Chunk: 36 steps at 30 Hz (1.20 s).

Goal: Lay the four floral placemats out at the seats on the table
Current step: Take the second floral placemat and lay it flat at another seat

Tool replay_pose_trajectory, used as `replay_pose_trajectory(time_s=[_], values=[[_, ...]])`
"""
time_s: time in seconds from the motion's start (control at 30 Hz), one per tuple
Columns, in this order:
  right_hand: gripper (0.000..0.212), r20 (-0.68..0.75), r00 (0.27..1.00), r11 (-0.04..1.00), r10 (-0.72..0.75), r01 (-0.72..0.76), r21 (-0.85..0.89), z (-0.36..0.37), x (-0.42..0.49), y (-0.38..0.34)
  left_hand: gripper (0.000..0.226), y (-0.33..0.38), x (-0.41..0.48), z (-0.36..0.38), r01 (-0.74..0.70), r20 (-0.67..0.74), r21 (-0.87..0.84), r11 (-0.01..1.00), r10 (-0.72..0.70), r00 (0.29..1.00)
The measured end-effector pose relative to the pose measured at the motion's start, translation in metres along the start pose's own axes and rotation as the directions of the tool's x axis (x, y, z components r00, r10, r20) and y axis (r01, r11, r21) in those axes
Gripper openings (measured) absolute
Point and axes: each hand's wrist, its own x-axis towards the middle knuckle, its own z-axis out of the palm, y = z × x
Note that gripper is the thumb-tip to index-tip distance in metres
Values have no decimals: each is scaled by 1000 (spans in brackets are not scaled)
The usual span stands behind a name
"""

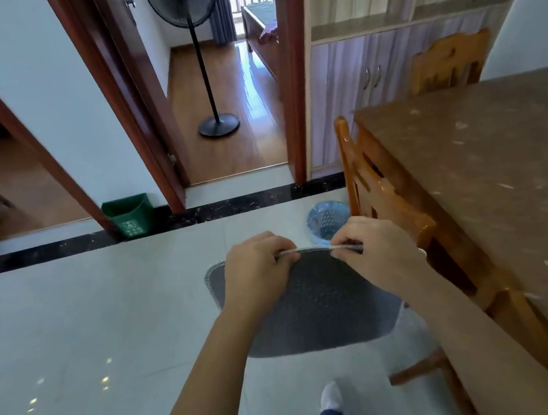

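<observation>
Green bin (128, 216): it stands on the floor at the wall, between two door openings.
Fan (202, 54): a black standing fan, upright on the wooden floor of the room behind the middle door.
Left hand (256, 271): the fingers are curled over the top edge of the placemats and the thumb pinches it from the near side.
Placemats (322, 304): they hang in the air in front of the person, over the pale floor tiles and to the left of the surface, not touching it. The side toward the camera is dark grey with a fine dotted texture. The edge has a lighter stitched border and the upper left corner is rounded. At the top edge more than one thin layer shows between the hands, but I cannot tell how many.
Blue basket (326, 225): a light blue mesh basket on the floor, seen just above the placemats and beside the near chair.
Right hand (371, 250): it also pinches the top edge, the fingers bent over it, close to the left hand.
Near chair (378, 194): orange-brown wood, pushed in at the left side of the surface.
Surface (484, 164): brown with pale flecks, it fills the right side of the view.
Far chair (448, 65): same wood, at the far end of the surface.
</observation>
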Motion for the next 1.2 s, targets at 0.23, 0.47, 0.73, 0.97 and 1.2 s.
replay_pose_trajectory(time_s=[0.23,0.47,0.73,0.97,1.2], values=[[10,-24,996,996,80,-79,48,-37,105,47,3,10,137,18,-119,-9,-16,993,119,993],[10,-43,986,987,160,-159,32,-52,178,75,5,4,233,42,-207,-25,-65,976,205,978],[3,-178,937,954,300,-296,51,-47,261,101,7,-24,347,61,-315,83,-137,939,328,941],[10,-343,815,883,467,-452,127,-58,309,120,7,-18,441,80,-502,114,-212,838,532,839],[22,-492,656,794,573,-592,136,-88,308,141,4,32,491,117,-606,205,-398,689,711,673]])
